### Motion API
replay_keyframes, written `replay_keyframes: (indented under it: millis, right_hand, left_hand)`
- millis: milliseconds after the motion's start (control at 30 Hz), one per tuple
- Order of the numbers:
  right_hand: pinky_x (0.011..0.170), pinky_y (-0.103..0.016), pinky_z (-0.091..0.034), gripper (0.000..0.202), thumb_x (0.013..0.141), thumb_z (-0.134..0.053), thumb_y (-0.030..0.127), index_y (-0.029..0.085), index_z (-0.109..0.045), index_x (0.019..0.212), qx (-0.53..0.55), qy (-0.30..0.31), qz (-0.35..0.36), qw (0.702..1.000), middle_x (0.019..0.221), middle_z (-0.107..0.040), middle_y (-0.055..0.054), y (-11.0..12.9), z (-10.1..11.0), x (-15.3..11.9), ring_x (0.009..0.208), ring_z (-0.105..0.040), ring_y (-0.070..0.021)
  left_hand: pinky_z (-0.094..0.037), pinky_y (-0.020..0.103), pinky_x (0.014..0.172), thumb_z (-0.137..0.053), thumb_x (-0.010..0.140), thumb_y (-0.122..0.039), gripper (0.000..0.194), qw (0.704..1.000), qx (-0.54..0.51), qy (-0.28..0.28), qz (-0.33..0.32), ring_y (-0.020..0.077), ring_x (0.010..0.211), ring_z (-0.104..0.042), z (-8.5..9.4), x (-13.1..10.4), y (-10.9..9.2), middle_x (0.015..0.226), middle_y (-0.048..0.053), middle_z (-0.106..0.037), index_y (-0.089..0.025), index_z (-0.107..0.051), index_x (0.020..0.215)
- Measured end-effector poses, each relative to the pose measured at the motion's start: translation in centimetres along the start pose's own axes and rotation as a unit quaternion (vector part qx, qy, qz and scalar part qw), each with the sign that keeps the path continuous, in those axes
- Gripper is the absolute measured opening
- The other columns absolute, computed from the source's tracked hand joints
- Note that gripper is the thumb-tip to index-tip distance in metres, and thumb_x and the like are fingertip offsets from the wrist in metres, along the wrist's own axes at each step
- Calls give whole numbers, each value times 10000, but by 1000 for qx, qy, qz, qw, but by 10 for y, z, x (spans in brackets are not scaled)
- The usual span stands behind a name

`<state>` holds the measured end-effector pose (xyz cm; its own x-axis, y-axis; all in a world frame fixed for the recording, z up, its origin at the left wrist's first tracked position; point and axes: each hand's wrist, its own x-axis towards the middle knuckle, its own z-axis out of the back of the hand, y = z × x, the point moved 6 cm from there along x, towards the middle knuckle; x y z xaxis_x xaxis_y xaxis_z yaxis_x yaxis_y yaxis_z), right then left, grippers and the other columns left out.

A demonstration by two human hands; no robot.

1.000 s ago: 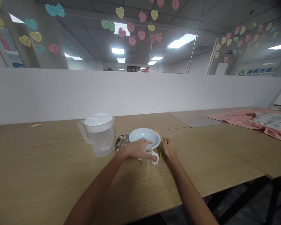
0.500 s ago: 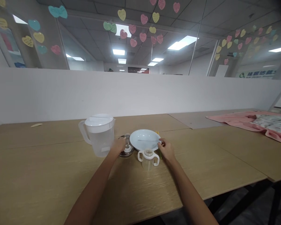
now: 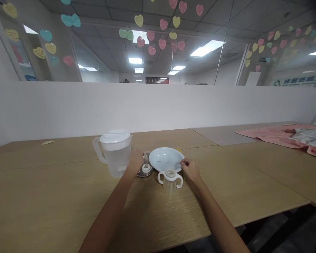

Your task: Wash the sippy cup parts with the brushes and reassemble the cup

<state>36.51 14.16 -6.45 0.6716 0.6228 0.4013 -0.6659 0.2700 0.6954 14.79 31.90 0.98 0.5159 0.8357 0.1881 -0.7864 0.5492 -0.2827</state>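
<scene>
My left hand (image 3: 136, 160) is closed at the near left of a small metal dish (image 3: 144, 174). Its fingertips pinch what looks like a clear cap (image 3: 145, 159), partly hidden by the hand. On the dish sits a white ring-shaped bottle top (image 3: 146, 168). My right hand (image 3: 191, 169) pinches a thin straight stick (image 3: 168, 162) that reaches across the white bowl (image 3: 154, 168). In front of the bowl stands a clear cup with two white handles (image 3: 170, 183), open at the top. Something yellow-green (image 3: 179, 150) shows behind my right hand, mostly hidden.
A lidded clear pitcher (image 3: 117, 158) stands close to the left of my left hand. A pink cloth (image 3: 268, 135) lies at the far right, and a small flat pale piece (image 3: 47, 142) at the back left. A white wall (image 3: 152, 107) rises behind the wooden table (image 3: 55, 203).
The view has shifted slightly left. My left hand has lifted a little, and the clear cap has moved off the white bottle top. My right hand still pinches the stick over the bowl.
</scene>
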Motion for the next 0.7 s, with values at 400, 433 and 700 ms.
replay_keyframes:
  millis: [400,433,700]
  right_hand:
    - [575,-200,-370,231,743,-487,240,163,-693,815,35,106,69,991,747,-665,-23,94,-3,65,668,-563,-120]
    - [566,-193,-374,241,752,-474,228,159,-697,807,39,135,81,987,741,-664,-20,105,-10,71,645,-558,-109]
    - [464,-215,-338,308,793,-530,324,123,-663,601,12,290,95,952,482,-560,-10,132,-52,86,391,-447,-84]
  left_hand:
    - [-526,251,606,-466,854,-365,318,898,-396,-158,-109,163,666,-676,16,-18,-51,888,109,-700,-107,-613,969]
    - [-528,260,622,-466,852,-379,326,886,-422,-158,-109,171,681,-676,6,-21,-52,855,108,-702,-104,-614,944]
    - [-441,242,664,-505,842,-365,250,868,-410,-198,-195,151,704,-576,-17,-54,-49,738,28,-635,-168,-616,735]
